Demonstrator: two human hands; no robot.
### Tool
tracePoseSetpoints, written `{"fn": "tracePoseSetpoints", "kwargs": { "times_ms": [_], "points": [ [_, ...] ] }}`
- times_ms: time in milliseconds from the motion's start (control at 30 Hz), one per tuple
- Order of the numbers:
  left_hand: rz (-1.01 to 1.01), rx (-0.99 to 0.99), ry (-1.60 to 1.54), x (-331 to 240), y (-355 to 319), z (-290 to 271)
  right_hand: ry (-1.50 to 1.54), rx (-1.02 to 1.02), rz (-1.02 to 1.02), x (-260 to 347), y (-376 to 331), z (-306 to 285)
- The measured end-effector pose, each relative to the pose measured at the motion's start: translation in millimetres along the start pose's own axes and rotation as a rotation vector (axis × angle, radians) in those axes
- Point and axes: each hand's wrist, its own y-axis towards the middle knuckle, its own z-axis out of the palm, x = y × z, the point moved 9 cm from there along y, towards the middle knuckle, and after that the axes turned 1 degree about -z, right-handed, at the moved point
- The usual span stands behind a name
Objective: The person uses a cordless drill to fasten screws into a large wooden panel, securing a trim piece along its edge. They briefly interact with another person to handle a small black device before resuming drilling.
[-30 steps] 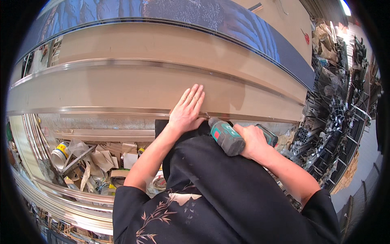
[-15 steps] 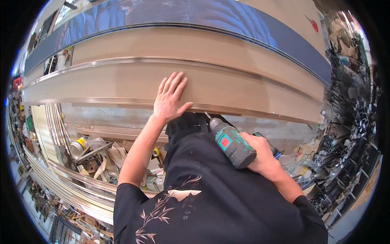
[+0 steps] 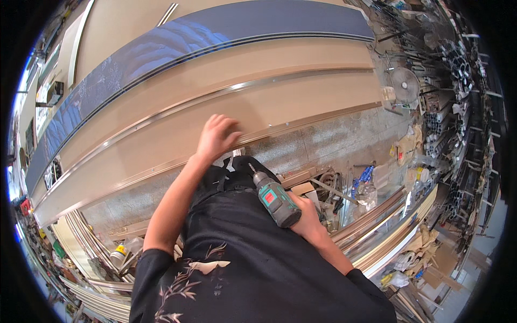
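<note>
My left hand [image 3: 216,136] rests with curled fingers on a long tan panel [image 3: 177,145], just above the metal strip [image 3: 301,121] along its lower edge. My right hand [image 3: 308,215] grips a green cordless drill [image 3: 273,197] with a red patch. Its bit points up toward the strip and stops short of it. The drill hovers over my dark trousers [image 3: 237,183].
A blue panel [image 3: 215,37] runs along the far side. Below the tan panel, on the concrete floor [image 3: 334,140], lie cardboard scraps, bottles [image 3: 363,175] and metal profiles [image 3: 377,226]. Racks of metal bars [image 3: 458,97] fill the right side. More profiles [image 3: 81,242] lie at the lower left.
My view has swung, so the panels now slant. My left hand has gone from flat and spread to curled on the panel. The drill has drawn back slightly from the strip.
</note>
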Motion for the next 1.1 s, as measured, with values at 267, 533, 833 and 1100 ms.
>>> {"fn": "tracePoseSetpoints", "kwargs": {
  "times_ms": [267,533,833,1100],
  "points": [
    [0.174,0.012,0.082,-49.4,57.6,81.5,0.040,-0.180,0.082,-23.1,-30.5,-15.6],
    [-0.571,-0.014,-0.615,14.6,-14.4,47.3,0.071,-0.122,-0.049,-2.7,-4.1,4.1],
    [-0.839,-0.500,-1.215,97.9,-223.0,-74.6,-0.063,0.127,-0.394,138.3,69.8,93.2],
    [-0.635,-0.903,-1.753,139.0,-345.9,-166.5,-0.131,0.484,-0.635,251.6,87.9,257.7]
  ]
}}
